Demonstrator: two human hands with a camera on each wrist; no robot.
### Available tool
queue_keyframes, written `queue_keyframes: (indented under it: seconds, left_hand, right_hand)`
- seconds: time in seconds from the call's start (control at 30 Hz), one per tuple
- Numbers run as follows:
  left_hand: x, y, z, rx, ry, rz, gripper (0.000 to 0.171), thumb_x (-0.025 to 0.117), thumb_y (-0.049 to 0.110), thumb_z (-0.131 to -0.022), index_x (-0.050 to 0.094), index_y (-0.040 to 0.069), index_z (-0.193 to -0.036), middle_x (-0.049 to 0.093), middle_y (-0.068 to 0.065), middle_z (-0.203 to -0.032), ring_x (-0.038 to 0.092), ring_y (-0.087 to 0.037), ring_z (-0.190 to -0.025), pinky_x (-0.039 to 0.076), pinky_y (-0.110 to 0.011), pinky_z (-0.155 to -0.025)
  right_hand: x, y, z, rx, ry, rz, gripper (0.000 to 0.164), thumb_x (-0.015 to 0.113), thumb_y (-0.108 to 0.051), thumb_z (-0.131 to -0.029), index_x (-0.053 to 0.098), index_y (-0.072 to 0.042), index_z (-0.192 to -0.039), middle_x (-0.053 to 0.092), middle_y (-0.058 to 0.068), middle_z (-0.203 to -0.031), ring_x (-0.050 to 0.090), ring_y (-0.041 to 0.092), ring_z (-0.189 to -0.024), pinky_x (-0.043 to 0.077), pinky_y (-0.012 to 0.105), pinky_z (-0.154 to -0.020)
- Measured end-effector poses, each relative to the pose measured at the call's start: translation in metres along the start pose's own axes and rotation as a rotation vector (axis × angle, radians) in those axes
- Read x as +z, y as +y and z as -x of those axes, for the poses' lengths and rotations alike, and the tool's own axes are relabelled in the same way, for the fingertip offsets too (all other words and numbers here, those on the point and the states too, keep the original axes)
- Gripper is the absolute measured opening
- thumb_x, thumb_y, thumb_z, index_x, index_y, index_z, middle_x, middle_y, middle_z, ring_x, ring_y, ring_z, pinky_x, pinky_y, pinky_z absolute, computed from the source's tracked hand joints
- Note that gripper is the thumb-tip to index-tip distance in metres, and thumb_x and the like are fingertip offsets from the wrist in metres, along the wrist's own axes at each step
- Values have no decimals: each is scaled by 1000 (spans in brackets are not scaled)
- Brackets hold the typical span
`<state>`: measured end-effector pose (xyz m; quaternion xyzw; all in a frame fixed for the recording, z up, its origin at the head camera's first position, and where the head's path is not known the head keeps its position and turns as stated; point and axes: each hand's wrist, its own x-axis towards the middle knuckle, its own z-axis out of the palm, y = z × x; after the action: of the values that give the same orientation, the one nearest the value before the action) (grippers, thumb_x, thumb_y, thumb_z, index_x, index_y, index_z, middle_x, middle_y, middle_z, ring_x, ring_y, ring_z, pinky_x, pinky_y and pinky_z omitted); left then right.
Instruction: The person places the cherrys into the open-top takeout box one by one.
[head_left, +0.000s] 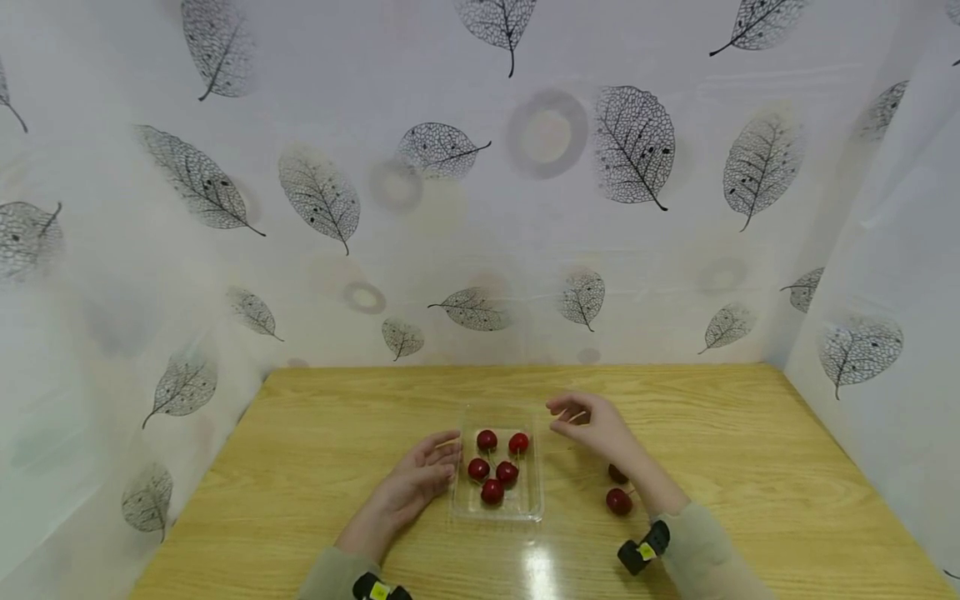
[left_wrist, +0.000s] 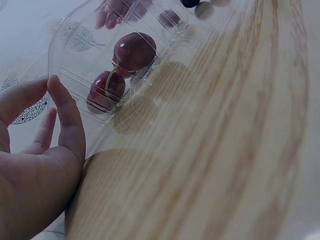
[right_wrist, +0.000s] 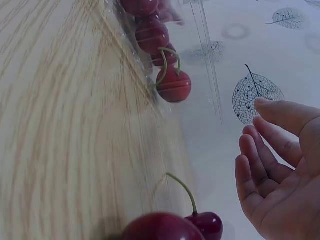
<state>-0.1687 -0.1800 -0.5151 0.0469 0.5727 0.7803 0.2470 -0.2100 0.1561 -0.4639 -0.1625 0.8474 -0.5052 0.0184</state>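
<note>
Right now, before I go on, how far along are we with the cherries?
Mostly done, if the tray is being filled: five cherries lie in the clear tray. In hand: the left hand is at the tray's left side, seemingly steadying it; the right hand holds nothing, just off its right side. Probably left: two cherries on the table, one partly hidden by the right forearm.
</note>
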Motion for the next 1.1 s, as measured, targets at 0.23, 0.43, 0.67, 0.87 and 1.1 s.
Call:
queue_keyframes:
  seconds: [0.23, 0.43, 0.67, 0.87, 1.1]
  left_hand:
    - [1, 0, -1, 0, 7, 3, 72, 57, -6, -100, 22, -7, -163, 54, -3, -140, 57, -10, -121, 54, -19, -92]
    - [2, 0, 0, 8, -6, 11, 73, 58, -4, -101, 21, -8, -163, 54, -3, -140, 58, -8, -120, 53, -19, -93]
    - [2, 0, 1, 13, -5, 13, 72, 57, -4, -101, 21, -8, -163, 54, -4, -140, 57, -8, -120, 53, -19, -92]
    - [2, -1, 0, 14, -3, 4, 70, 58, -4, -102, 22, -8, -163, 54, -3, -138, 57, -8, -119, 53, -19, -91]
    - [0, -1, -1, 11, -4, 2, 69, 58, -4, -102, 24, -7, -162, 55, -2, -137, 58, -8, -120, 54, -19, -91]
  right_hand:
    - [-13, 5, 7, 19, 16, 19, 31, 77, -9, -96, 72, 3, -124, 74, 24, -116, 71, 20, -96, 59, 22, -82]
    - [-24, 9, 13, 29, 33, 30, 32, 76, -10, -97, 71, 3, -126, 75, 23, -117, 71, 19, -96, 58, 21, -83]
    - [-35, 13, 20, 57, 36, 36, 32, 77, -10, -97, 71, 3, -126, 75, 22, -117, 69, 12, -94, 58, 20, -82]
    - [-41, 22, 26, 42, 42, 47, 29, 76, -5, -96, 72, 5, -123, 74, 25, -119, 69, 9, -91, 59, 22, -82]
    - [-45, 31, 31, 59, 34, 56, 31, 78, -8, -95, 71, 5, -123, 74, 23, -120, 69, 9, -92, 59, 23, -83]
